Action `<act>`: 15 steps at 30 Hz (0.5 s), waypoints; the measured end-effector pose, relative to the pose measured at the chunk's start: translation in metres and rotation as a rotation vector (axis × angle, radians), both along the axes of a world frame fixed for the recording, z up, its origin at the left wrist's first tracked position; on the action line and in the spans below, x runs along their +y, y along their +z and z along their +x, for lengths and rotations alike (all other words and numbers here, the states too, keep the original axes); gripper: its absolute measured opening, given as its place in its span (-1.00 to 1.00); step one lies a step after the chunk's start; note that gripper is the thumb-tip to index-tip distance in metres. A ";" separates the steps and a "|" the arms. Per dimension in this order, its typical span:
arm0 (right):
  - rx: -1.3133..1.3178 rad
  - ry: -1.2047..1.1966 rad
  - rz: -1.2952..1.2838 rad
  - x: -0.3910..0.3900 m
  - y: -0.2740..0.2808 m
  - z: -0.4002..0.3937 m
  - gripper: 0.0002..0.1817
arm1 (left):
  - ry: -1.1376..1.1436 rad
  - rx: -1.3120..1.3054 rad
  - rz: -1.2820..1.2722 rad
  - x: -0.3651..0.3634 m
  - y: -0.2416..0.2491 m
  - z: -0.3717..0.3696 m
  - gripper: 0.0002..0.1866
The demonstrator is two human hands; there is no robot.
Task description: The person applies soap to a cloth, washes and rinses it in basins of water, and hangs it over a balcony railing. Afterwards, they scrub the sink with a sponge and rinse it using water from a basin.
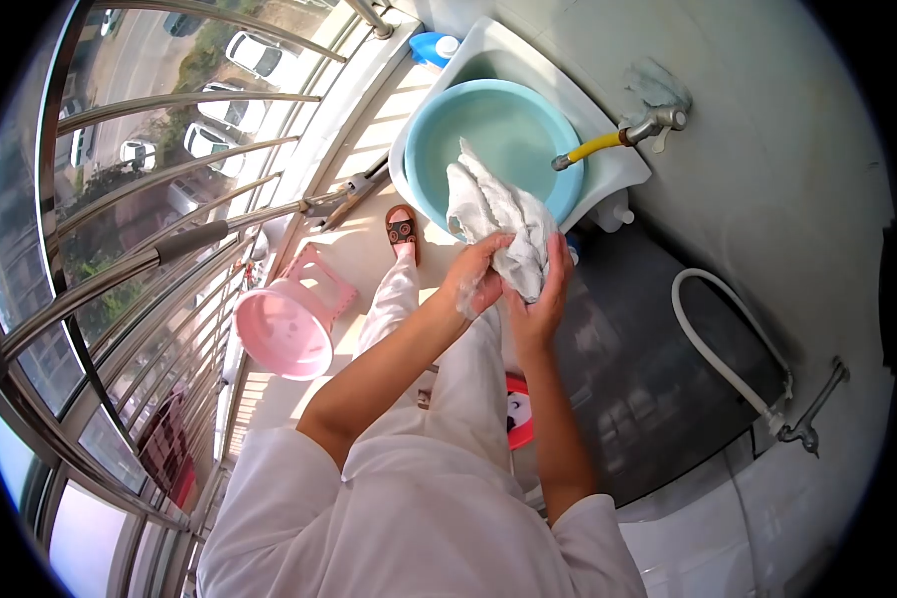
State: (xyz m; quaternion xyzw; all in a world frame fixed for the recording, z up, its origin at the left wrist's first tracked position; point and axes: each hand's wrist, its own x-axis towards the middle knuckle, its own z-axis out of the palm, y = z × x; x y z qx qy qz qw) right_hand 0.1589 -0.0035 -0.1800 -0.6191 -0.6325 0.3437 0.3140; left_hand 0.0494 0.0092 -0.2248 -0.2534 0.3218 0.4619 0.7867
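- My white clothes [409,518] fill the bottom of the view, both forearms reaching forward out of short sleeves.
- My left hand [478,274] is closed around the lower left part of a white cloth [498,214], fingers curled tight into the fabric, soap foam showing along the wrist.
- My right hand [540,294] grips the same cloth from the right, palm pressed flat to the bunched fabric and fingers [560,261] running up its side.
- The cloth hangs crumpled between the two hands, its upper end rising over the near rim of a blue basin [513,125]; I hold it in the air, above my legs and just in front of the basin.
- Under my hands my trouser legs run down to a brown sandal [402,229] on the sunlit floor.
- Beside my right leg a red stool [519,419] peeks out, mostly hidden.
- To my left a pink bucket [287,324] lies tipped on its side near the metal railing [149,249].
- The blue basin sits in a white sink [608,174], and a tap [658,120] with a yellow spout [593,149] points over its right edge.
- A white hose [713,349] loops along the grey wall on my right.
- A blue bottle [431,45] stands behind the sink's far corner.
- Beyond the railing, parked cars [254,55] line a street far below.
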 end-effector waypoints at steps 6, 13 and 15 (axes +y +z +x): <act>0.118 0.385 0.078 -0.008 -0.002 -0.023 -0.49 | -0.081 -0.232 0.246 0.018 -0.054 -0.029 -0.64; -0.095 0.019 0.022 0.077 -0.077 -0.017 -0.71 | 0.126 0.327 -0.171 0.017 -0.027 0.009 -0.73; 0.020 -0.009 0.038 0.062 -0.071 -0.020 -0.70 | 0.024 0.359 -0.199 0.024 -0.035 0.001 -0.73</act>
